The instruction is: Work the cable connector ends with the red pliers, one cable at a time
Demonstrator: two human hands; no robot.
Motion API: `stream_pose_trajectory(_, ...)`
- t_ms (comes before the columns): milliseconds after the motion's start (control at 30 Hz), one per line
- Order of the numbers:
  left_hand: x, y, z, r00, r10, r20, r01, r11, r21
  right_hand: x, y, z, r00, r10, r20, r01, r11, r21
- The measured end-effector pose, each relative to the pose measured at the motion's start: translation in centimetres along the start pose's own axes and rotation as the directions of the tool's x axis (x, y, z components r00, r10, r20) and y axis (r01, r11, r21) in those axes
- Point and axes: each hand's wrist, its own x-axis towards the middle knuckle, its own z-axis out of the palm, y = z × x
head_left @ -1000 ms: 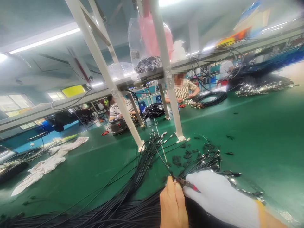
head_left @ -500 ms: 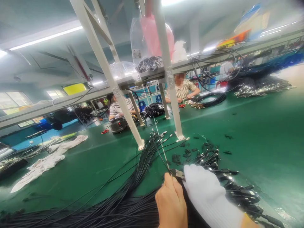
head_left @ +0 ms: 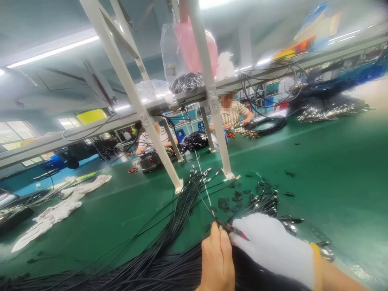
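Observation:
My bare left hand [head_left: 217,262] pinches a thin black cable [head_left: 203,202] near its end, fingers closed. Beside it my right hand [head_left: 274,248], in a white glove, grips a small red-handled tool [head_left: 238,232] whose tip meets the cable end at my left fingertips. Under both hands lies a big bundle of black cables [head_left: 157,254] running left across the green table [head_left: 333,169]. A heap of cable ends with metal connectors [head_left: 266,200] sits just beyond my right hand.
White frame legs [head_left: 226,161] stand on the table behind the cables, carrying a shelf with bags. Small black bits [head_left: 226,202] are scattered near the legs. White cloths [head_left: 57,210] lie at left. Two people in striped shirts [head_left: 233,115] work at the far side.
Both hands stayed together on the cable end, shifting slightly forward and back. The red-handled tool was hidden half a second ago and shows again now.

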Motion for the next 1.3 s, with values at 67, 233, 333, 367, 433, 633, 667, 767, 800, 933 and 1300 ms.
stream_pose_trajectory(67,0.6,0.2,-0.1,0.999,0.050,0.000,-0.050,0.999,0.013,-0.2,-0.4,1.2,0.986,0.061,-0.157,-0.077,0.992,-0.096)
stream_pose_trajectory(233,1.5,0.3,0.4,0.981,0.189,-0.050,-0.181,0.974,0.137,-0.9,-1.2,3.0,0.914,0.162,-0.371,-0.255,0.943,-0.214)
stream_pose_trajectory(333,1.5,0.2,0.4,0.976,0.209,-0.058,-0.198,0.968,0.154,-1.5,-1.2,3.1,0.896,0.104,-0.432,-0.203,0.960,-0.191)
stream_pose_trajectory(367,1.6,0.2,0.2,0.975,0.214,-0.050,-0.205,0.968,0.148,-1.6,-1.1,3.0,0.897,0.088,-0.434,-0.181,0.967,-0.179)
stream_pose_trajectory(433,1.8,0.2,-0.1,0.969,0.243,-0.041,-0.236,0.962,0.135,-1.6,-0.9,2.9,0.907,0.056,-0.417,-0.140,0.975,-0.174)
stream_pose_trajectory(633,1.2,-0.4,-0.6,0.967,0.255,-0.004,-0.253,0.960,0.123,-0.7,0.2,1.6,0.968,0.024,-0.250,-0.042,0.997,-0.070)
stream_pose_trajectory(667,0.7,-0.6,-0.4,0.961,0.276,-0.015,-0.271,0.952,0.145,-0.5,0.5,0.9,0.983,0.035,-0.182,-0.041,0.999,-0.027)
stream_pose_trajectory(767,-0.7,-1.3,0.0,0.924,0.377,-0.062,-0.352,0.903,0.245,-0.2,1.1,-1.1,0.999,-0.006,0.032,0.003,0.996,0.094)
stream_pose_trajectory(800,-0.9,-1.5,0.2,0.917,0.394,-0.062,-0.365,0.891,0.269,-0.2,1.2,-1.5,0.997,-0.027,0.067,0.019,0.992,0.126)
stream_pose_trajectory(933,-0.2,-1.2,0.2,0.945,0.328,-0.012,-0.312,0.909,0.275,-0.5,0.7,0.3,0.990,-0.013,-0.141,0.021,0.998,0.055)
stream_pose_trajectory(1300,1.3,0.1,-1.0,0.985,0.154,0.084,-0.165,0.976,0.144,-0.5,-0.5,3.7,0.877,0.097,-0.471,-0.212,0.957,-0.196)
